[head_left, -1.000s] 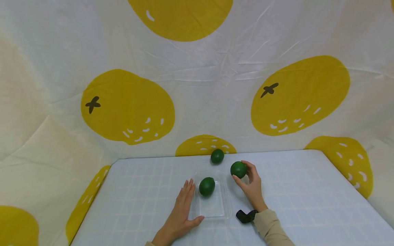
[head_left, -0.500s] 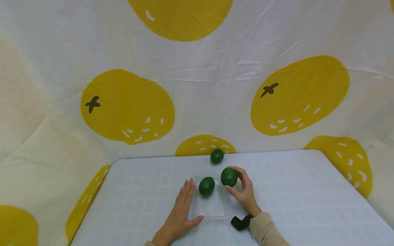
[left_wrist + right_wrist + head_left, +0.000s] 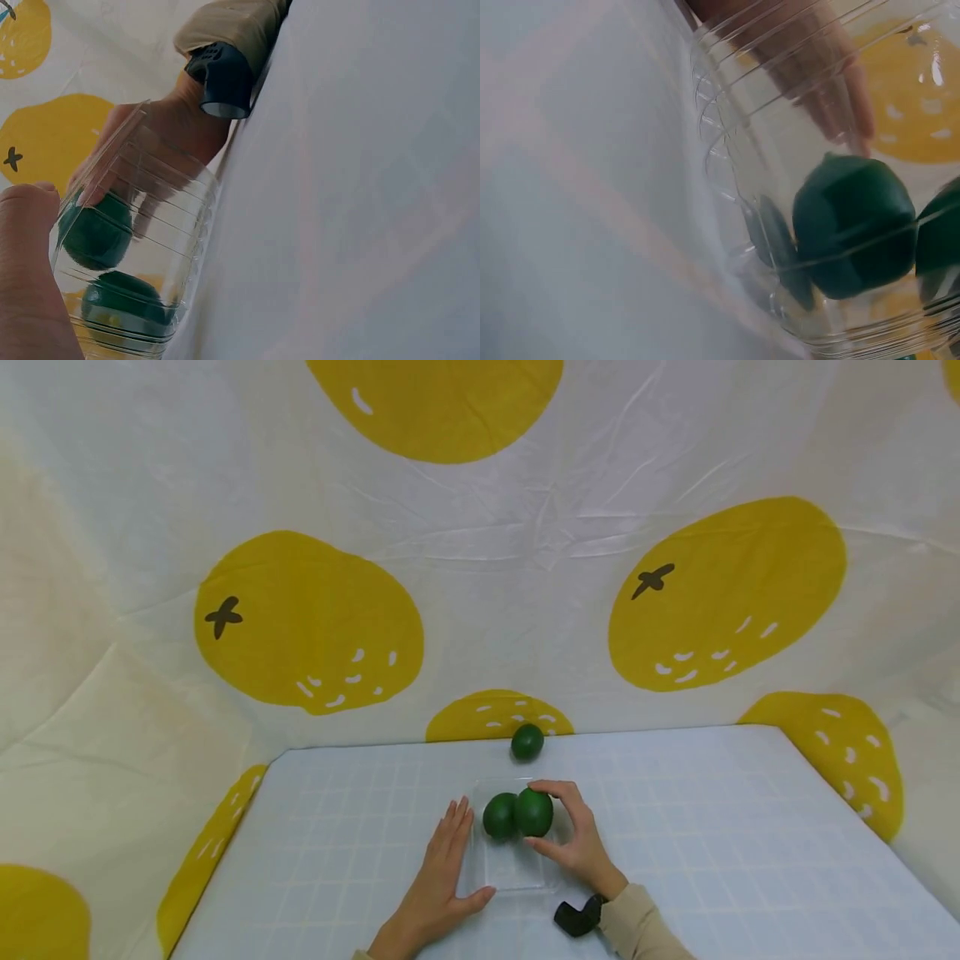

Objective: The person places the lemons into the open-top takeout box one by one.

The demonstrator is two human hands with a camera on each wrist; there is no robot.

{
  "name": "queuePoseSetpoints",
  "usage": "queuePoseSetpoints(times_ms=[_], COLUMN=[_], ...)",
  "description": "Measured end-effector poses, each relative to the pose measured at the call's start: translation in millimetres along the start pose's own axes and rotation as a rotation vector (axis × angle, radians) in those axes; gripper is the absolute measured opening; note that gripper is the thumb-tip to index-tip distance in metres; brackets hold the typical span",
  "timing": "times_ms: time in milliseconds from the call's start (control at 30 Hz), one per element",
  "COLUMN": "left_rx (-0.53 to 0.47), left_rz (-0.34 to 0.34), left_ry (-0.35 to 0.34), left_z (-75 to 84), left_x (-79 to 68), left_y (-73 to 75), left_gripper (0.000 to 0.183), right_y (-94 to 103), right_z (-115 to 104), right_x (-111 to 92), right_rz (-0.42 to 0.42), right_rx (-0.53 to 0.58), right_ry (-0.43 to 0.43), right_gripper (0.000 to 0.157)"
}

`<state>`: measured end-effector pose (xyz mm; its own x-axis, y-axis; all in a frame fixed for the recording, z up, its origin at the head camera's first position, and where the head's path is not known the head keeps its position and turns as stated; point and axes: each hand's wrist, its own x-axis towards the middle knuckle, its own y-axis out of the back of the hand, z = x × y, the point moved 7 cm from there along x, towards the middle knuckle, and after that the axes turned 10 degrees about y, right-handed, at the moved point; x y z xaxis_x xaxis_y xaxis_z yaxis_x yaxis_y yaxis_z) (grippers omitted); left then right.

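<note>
My right hand (image 3: 581,843) pinches a dark green lime (image 3: 534,812) between thumb and fingers, above the right part of a clear plastic container (image 3: 513,878). Beside it, a second lime (image 3: 498,817) sits in the container's far half; in the head view the two overlap. The left hand (image 3: 438,881) lies along the container's left side with straight fingers, thumb by the near corner. Through the clear ribbed wall, the left wrist view shows the held lime (image 3: 96,232) under the right fingers. In the right wrist view, the second lime (image 3: 855,225) shows its small nub.
A third lime (image 3: 527,742) lies at the table's back edge, behind the container. A black wrist camera (image 3: 579,916) is worn at the right sleeve. The pale checked tablecloth (image 3: 720,860) meets a white curtain (image 3: 517,610) printed with yellow fruit.
My right hand has carried its lime leftward and nearer, from right of the container to over it, beside the second lime. The left hand has stayed in place.
</note>
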<state>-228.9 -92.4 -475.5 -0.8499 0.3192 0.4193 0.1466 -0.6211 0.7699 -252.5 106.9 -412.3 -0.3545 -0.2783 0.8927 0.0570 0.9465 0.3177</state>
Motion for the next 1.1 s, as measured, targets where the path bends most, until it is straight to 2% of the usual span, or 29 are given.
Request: queuePoseSetpoints(times_ms=[133, 300, 500, 600, 900, 1100], left_rx=[0.0, -0.002, -0.015, -0.016, -0.033, -0.046], left_rz=[-0.015, -0.017, 0.005, 0.007, 0.005, -0.026], left_ry=[0.016, 0.011, -0.008, -0.01, -0.02, 0.007], left_z=[-0.9, -1.6, -2.4, -2.8, -0.7, -1.9], left_x=[-0.3, -0.8, -0.7, -0.5, 0.1, 0.7], left_y=[-1.2, -1.8, -1.8, -2.1, -0.3, -1.8], left_gripper=[0.098, 0.098, 0.098, 0.098, 0.098, 0.099], right_y=[-3.3, -6.7, -9.7, -10.0, -16.1, -16.8], right_z=[3, 4, 2, 2, 27, 32], right_x=[-2, -4, -3, -3, -24, -28], right_rz=[-0.041, -0.07, -0.084, -0.084, -0.094, -0.106], right_rx=[-0.025, -0.002, -0.015, -0.024, -0.046, -0.032], right_ry=[-0.049, -0.066, 0.004, 0.012, -0.037, -0.051], right_gripper=[0.069, 0.066, 0.038, 0.03, 0.031, 0.032])
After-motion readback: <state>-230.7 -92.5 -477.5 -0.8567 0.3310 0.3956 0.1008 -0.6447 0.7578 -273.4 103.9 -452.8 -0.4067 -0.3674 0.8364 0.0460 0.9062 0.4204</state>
